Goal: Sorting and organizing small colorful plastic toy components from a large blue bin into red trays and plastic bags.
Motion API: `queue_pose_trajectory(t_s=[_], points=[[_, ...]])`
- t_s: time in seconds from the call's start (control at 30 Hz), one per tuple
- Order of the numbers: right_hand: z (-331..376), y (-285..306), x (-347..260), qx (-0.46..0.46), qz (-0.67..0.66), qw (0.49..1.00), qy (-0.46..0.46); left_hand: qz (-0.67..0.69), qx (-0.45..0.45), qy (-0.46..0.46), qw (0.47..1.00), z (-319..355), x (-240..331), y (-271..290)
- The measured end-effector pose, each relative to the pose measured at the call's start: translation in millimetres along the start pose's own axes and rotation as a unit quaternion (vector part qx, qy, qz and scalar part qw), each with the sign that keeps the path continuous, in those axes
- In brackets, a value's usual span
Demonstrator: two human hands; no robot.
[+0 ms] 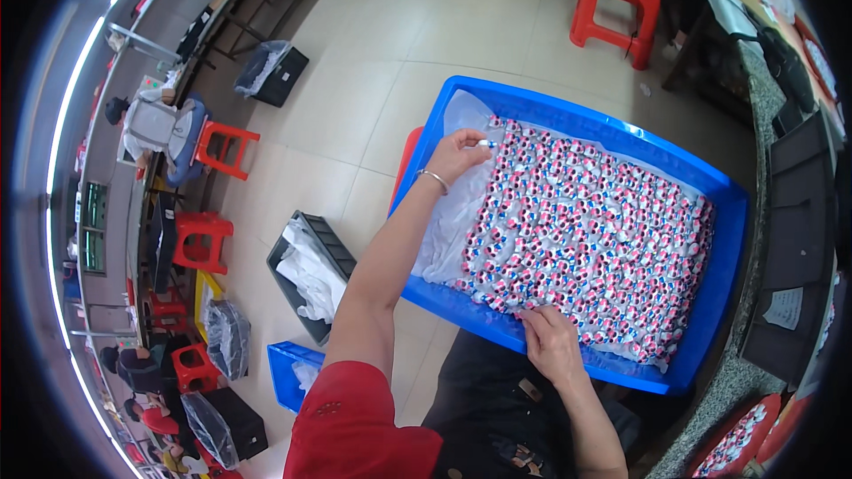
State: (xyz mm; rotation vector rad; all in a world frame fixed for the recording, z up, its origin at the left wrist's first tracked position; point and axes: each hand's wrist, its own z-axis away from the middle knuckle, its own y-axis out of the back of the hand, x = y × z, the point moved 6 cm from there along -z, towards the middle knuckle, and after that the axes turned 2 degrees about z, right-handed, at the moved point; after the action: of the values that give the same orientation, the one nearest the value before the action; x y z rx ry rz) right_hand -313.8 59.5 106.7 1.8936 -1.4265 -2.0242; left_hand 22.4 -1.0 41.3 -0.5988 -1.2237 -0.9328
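Observation:
A large blue plastic tray [701, 173] sits in front of me, lined with thin white plastic sheeting [446, 244]. Rows of small painted figure heads [577, 231], white with pink, blue and black, cover most of its inside. At the far left end of the rows, my left hand [457, 158] pinches one small figure head [486, 144] between thumb and fingertips. My right hand [552, 344] reaches over the tray's near rim, its fingers closed together at the closest figures. What those fingers hold, if anything, is hidden.
A grey crate [333, 244] with white cloth-like material and a smaller blue bin [286, 377] stand on the floor at left. A red stool [617, 9] is beyond the tray. Along the right runs a stone-topped counter [710, 430]. People sit at benches far left.

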Motion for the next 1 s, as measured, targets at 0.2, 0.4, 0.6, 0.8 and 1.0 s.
queue_pose_trajectory(t_s=[0.2,0.4,0.6,0.8,1.0], points=[[4,-2,2,-0.018,0.004,1.0,-0.019,-0.139,0.018,0.035,0.99,-49,-27,3],[5,-1,3,-0.017,0.022,0.999,-0.017,-0.305,0.061,-0.033,0.95,-85,-45,-5],[8,-2,5,0.006,0.022,1.0,-0.003,-0.307,0.1,-0.147,0.935,-81,-43,11],[44,38,-20,0.123,0.03,0.992,0.017,-0.434,0.061,-0.195,0.877,-81,-26,-1],[149,146,-91,0.121,0.137,0.981,-0.068,-0.341,0.083,-0.292,0.89,9,34,-55]])
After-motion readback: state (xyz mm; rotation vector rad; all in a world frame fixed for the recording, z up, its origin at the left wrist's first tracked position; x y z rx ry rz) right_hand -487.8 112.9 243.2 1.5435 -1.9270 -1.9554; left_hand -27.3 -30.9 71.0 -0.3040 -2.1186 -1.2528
